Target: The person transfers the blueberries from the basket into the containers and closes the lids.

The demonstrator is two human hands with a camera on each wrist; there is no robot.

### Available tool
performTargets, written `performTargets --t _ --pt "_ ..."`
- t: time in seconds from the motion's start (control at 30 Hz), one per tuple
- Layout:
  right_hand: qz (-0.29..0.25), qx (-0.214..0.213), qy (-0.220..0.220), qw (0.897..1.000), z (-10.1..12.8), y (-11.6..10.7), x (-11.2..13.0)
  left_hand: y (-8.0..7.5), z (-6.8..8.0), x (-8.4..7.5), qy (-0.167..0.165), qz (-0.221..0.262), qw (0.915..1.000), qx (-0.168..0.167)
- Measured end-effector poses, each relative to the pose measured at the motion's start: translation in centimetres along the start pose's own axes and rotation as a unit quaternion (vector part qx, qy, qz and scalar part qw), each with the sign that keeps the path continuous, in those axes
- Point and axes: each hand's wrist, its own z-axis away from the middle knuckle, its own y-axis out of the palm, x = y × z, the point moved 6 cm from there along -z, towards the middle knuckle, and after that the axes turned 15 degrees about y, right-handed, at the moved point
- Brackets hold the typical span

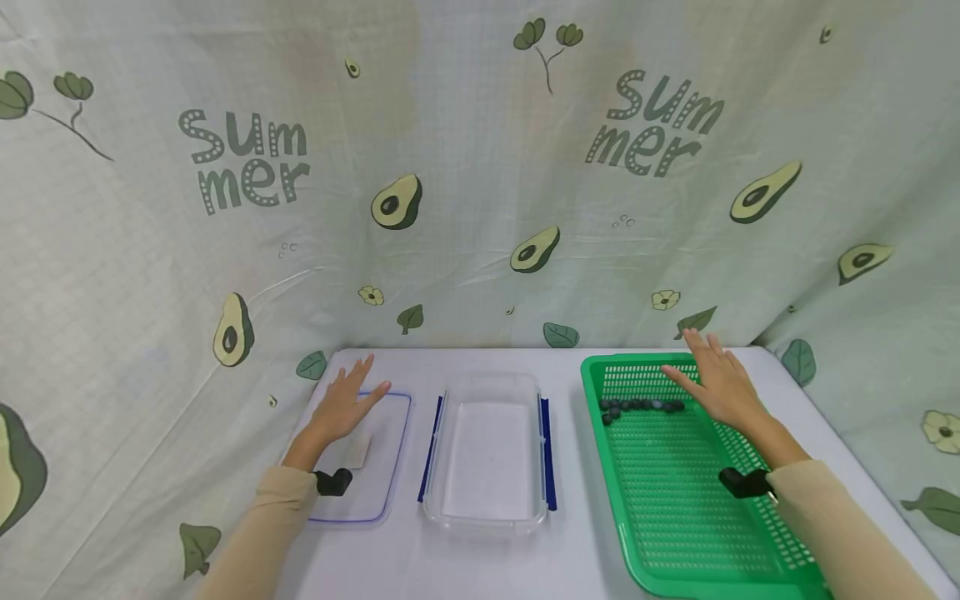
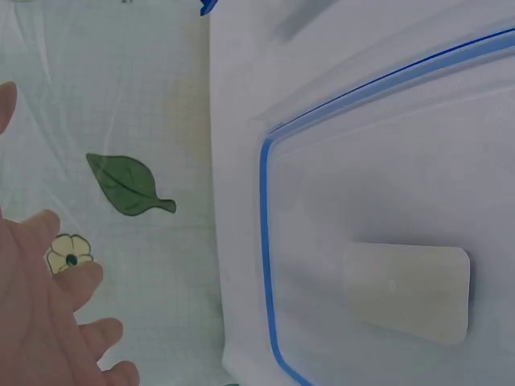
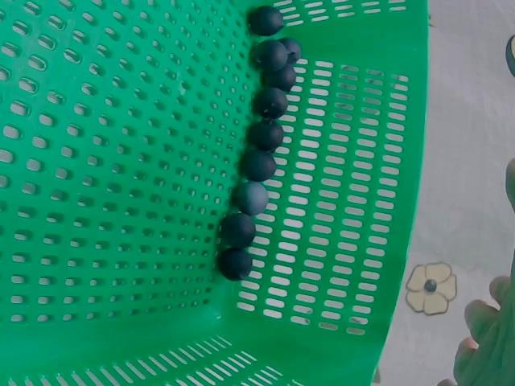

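Note:
My left hand [image 1: 345,404] hovers over a clear lid [image 1: 384,479] with a blue seal, its fingers spread and holding nothing. On the lid shows a pale rounded rectangle [image 2: 410,291]; I cannot tell whether it is a label or a loose piece. At the right, my right hand [image 1: 718,385] is held with spread fingers above the far end of a green plastic basket [image 1: 675,500]. Dark blueberries [image 3: 264,135] lie in a row along that basket's far wall. Between the hands stands a clear plastic container [image 1: 491,467] with its top uncovered.
Blue clip flaps [image 1: 548,454] hang out along both long sides of the container. The white table [image 1: 517,575] ends at a hanging cloth [image 1: 465,150] printed with avocados and leaves, which also closes in the left and right sides.

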Motion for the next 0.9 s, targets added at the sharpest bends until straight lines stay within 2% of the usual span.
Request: performTargets --t 0.3,0.43,0.63,0.9 --pt "-0.057 0.012 0.008 0.998 0.3 0.0 -0.4 1.1 -0.2 -0.8 -0.003 0.099 0.9951 0.004" --pt "-0.08 0.003 0.004 0.997 0.6 0.1 -0.3 1.6 -0.4 -1.2 -0.007 0.131 0.9913 0.008" --pt "-0.083 -0.022 0.002 0.996 1.0 0.6 -0.1 2.7 -0.6 -2.1 -0.016 0.182 0.9831 0.008" --pt "-0.106 -0.026 0.032 0.994 1.1 1.5 -0.2 4.2 -0.7 -2.9 -0.043 0.226 0.973 0.013"
